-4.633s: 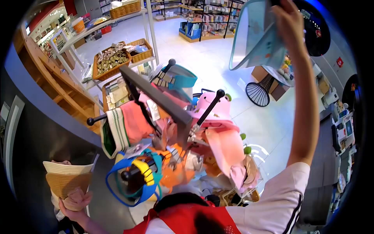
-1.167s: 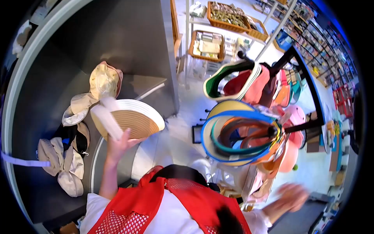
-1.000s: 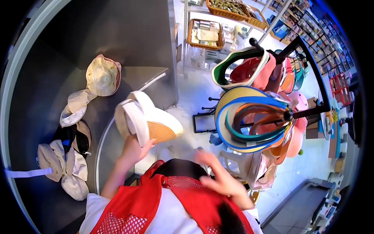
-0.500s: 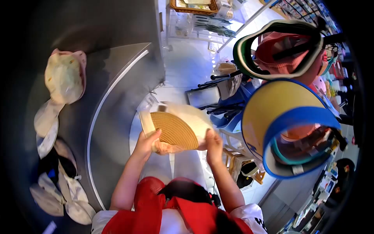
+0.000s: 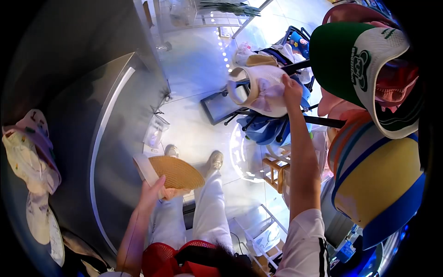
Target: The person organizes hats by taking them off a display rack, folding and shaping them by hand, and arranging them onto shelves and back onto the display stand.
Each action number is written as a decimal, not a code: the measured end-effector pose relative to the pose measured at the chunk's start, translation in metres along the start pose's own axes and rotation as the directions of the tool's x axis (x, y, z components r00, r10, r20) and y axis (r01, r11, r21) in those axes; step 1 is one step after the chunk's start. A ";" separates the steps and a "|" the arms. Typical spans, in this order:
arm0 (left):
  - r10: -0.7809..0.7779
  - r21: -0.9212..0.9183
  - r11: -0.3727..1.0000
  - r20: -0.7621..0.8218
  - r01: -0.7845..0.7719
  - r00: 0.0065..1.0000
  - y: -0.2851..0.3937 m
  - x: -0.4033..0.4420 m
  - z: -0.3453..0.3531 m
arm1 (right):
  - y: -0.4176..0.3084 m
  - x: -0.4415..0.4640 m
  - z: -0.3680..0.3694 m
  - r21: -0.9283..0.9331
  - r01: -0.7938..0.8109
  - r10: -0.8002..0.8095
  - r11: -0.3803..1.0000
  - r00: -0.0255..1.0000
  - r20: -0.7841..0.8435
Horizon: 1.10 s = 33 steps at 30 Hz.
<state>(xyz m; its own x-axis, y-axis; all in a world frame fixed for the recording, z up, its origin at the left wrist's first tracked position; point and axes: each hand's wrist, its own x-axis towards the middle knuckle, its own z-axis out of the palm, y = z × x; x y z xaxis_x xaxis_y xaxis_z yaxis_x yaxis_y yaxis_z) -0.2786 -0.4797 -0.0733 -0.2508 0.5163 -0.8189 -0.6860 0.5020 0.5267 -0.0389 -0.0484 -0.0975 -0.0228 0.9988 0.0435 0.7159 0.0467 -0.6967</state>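
A tan woven visor (image 5: 177, 173) with a pale band is in my left hand (image 5: 152, 189), whose fingers are closed on it above my legs. My right hand (image 5: 291, 92) is stretched forward, its fingers closed on the edge of a white visor with a bow (image 5: 267, 90). That white visor is beside a black rack arm (image 5: 297, 67). On the right hang a green and white visor (image 5: 341, 62) and a yellow visor with a blue rim (image 5: 383, 184). Blue hats (image 5: 265, 129) hang below the white visor.
A grey curved counter (image 5: 78, 138) stands on the left, with pale hats (image 5: 30, 152) along it. A wooden stool (image 5: 275, 174) and a white wire stand (image 5: 265, 235) are on the floor near my right arm. A white shelf (image 5: 184, 18) is at the top.
My right hand has left the tan visor and moved forward and right, with the white visor now in it. My left hand still holds the tan visor, slightly lower and farther left.
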 end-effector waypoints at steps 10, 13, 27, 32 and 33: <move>-0.039 -0.058 0.998 -0.055 0.035 0.998 -0.014 0.005 -0.005 | 0.011 0.028 0.022 -0.538 0.042 -0.071 0.842 0.997 -0.033; -0.025 -0.106 0.994 -0.077 0.016 0.997 -0.019 0.007 -0.005 | -0.009 0.020 0.024 -0.576 -0.021 -0.022 0.817 0.998 -0.067; -0.016 -0.130 0.991 -0.014 0.014 1.000 -0.004 0.005 0.027 | 0.002 -0.120 0.010 0.814 -0.371 0.156 -0.447 0.864 0.480; 0.027 -0.120 0.992 -0.021 -0.029 0.999 0.003 0.009 0.028 | -0.022 -0.137 0.067 0.890 -0.196 0.424 -0.412 0.823 0.377; 0.024 -0.117 0.993 -0.016 -0.026 1.000 0.005 0.009 0.028 | -0.022 -0.131 0.082 0.904 -0.138 0.576 -0.405 0.729 0.370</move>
<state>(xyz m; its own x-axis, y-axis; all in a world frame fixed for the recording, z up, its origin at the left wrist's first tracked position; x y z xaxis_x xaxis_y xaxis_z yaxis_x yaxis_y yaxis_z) -0.2653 -0.4533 -0.0715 -0.2781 0.5175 -0.8092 -0.7546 0.4035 0.5175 -0.1093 -0.1790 -0.1468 0.1377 0.7608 -0.6342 -0.9175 -0.1433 -0.3711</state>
